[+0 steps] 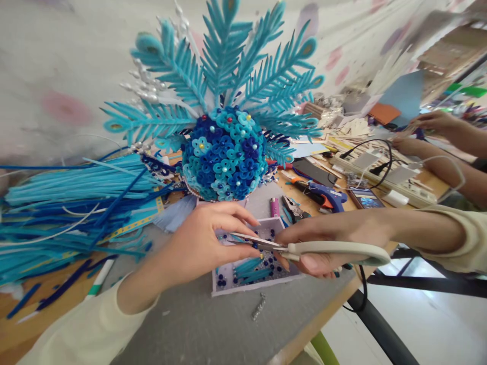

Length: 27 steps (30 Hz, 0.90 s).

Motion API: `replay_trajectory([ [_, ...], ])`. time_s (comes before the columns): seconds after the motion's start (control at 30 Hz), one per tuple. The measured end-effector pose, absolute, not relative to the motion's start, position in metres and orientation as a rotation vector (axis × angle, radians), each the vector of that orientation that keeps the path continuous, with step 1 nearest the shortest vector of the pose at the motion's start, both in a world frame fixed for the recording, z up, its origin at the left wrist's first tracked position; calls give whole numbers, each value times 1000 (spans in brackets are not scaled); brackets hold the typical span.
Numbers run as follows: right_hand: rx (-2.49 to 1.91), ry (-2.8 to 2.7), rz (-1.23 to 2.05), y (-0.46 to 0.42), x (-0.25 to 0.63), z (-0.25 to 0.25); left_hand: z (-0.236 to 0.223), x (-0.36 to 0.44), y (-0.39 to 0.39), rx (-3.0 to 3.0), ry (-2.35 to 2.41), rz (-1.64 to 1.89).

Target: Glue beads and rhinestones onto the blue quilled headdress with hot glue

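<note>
My right hand point(327, 243) is closed around the pale handles of a pair of scissors point(304, 247). The blades point left over a small white tray point(251, 289) of blue beads and teal pipe-cleaner pieces. My left hand point(205, 238) pinches something small at the blade tips; I cannot make out what it is. Just behind both hands stands a blue and teal pipe-cleaner ornament point(224, 152), a ball of small flowers with pearl pins and feather-like fronds fanning upward.
A heap of blue and teal pipe cleaners point(68, 203) lies at the left. A blue glue gun point(327, 195), pliers point(292, 208), a phone point(367, 197) and a power strip point(384, 177) lie at the right. Another person's arms point(437, 132) work at the far right. The table edge point(335, 309) runs close below my right hand.
</note>
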State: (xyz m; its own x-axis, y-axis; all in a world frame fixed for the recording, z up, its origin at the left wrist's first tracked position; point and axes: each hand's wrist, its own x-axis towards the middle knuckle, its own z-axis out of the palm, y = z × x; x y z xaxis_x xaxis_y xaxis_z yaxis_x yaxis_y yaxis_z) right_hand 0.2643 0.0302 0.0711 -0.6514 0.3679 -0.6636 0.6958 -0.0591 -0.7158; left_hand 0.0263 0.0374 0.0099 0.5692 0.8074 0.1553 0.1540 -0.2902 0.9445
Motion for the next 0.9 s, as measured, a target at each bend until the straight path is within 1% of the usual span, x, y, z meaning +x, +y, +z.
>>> replay_trajectory([
  [0.2,1185,1926,-1806,29,265,62,8,27,40,1899,768,833],
  [0.3,1156,1994,-1776,30,264,55,7,29,42,1952,768,806],
  [0.57,1319,1904,-1658,32,258,44,-2,32,44,1983,789,762],
  [0.73,1300,1910,-1674,33,265,37,-3,25,45,2074,751,836],
  [0.83,1343,2001,-1540,33,272,42,-1,16,41,2119,812,934],
  [0.9,1380,2126,-1425,30,280,49,0,11,37,2021,907,991],
])
